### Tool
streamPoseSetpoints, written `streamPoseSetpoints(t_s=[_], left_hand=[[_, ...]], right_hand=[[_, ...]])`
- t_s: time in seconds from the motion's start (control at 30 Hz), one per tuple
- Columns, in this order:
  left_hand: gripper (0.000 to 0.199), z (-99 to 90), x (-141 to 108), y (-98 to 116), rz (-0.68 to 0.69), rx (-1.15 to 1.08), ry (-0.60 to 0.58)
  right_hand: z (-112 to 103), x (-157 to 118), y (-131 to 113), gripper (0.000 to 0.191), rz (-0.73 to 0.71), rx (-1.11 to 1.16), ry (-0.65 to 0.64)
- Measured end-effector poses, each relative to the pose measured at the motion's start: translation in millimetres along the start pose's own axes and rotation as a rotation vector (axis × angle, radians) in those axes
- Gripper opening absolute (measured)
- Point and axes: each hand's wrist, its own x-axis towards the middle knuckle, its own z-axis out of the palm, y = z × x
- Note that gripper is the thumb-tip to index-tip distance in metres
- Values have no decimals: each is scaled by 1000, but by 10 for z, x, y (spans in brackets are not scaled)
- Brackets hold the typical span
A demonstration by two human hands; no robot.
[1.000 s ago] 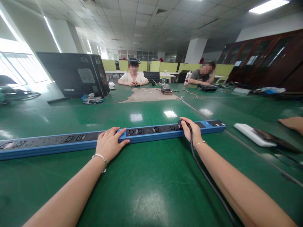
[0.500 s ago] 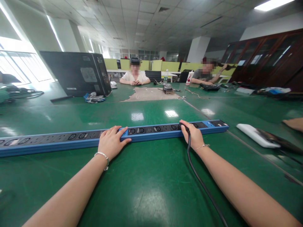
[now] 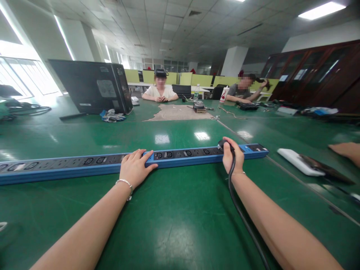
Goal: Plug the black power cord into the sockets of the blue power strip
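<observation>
A long blue power strip (image 3: pixel 180 162) with black sockets lies across the green table. My left hand (image 3: pixel 135 167) lies over its middle, fingers across the top and thumb along the near side, gripping it. Near the strip's right end, my right hand (image 3: pixel 234 155) is closed around a black power plug (image 3: pixel 224 144). Metal shows at the plug's left side, and the plug is tilted just above the sockets. Whether its tip touches the strip I cannot tell. From the plug a black cord (image 3: pixel 239 210) runs down to the bottom edge.
A black computer case (image 3: pixel 92 88) stands at the back left, with gloves (image 3: pixel 112 115) beside it. To the right lie a white block-shaped object (image 3: pixel 299 161) and a dark flat thing. Two people sit across the table; another person's hand (image 3: pixel 345 152) is at the right edge.
My right hand has lifted the plug slightly up and right from the sockets, turning so that metal on the plug shows. My left hand stays on the power strip.
</observation>
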Motion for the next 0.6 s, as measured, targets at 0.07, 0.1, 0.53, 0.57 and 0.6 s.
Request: streamPoseSetpoints(t_s=[0.07, 0.1, 0.53, 0.57, 0.6], left_hand=[[53, 4, -2, -1, -2, -3, -5], [53, 5, -2, -2, -6, -5, -7], [52, -14, 4, 10, -8, -38, -2], [52, -18, 5, 12, -10, -43, -2], [52, -22, 6, 14, -13, -47, -4]], right_hand=[[78, -48, -159, 39, 3, 83, -56], [145, -91, -244, 38, -4, 123, -136], [745, -434, -856, 33, 35, 80, -427], [754, -435, -879, 33, 35, 53, -432], [768, -438, -905, 33, 32, 21, -438]])
